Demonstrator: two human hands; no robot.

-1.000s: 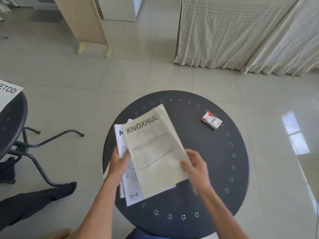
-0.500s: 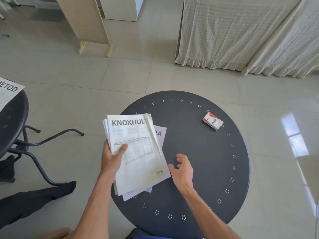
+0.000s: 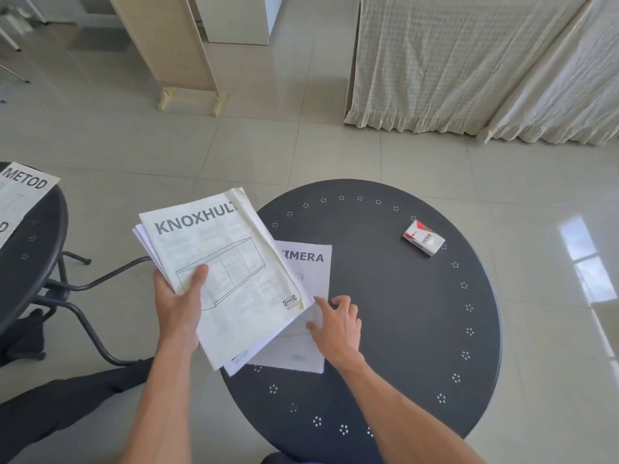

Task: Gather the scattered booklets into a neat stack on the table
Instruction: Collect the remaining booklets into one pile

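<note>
My left hand [image 3: 181, 306] grips a small stack of booklets [image 3: 227, 262] with a cream KNOXHULT cover on top, held off the left edge of the round black table [image 3: 418, 313]. A white booklet with "…TMERA" printed on it [image 3: 310, 279] lies flat on the table, partly under the held stack. My right hand [image 3: 336, 324] rests on that flat booklet's right side, fingers spread and touching the paper. Another booklet marked METOD [image 3: 23, 192] lies on a second black table at the far left.
A small red and white box [image 3: 423, 241] sits on the far right part of the table. The second black table [image 3: 33, 249] with curved metal legs stands to the left. A dark trouser leg shows lower left. Curtains and a wooden panel stand beyond.
My left hand has lifted the KNOXHULT stack further left and up, uncovering the booklet on the table. My right hand has let go of the stack and come down onto that flat booklet.
</note>
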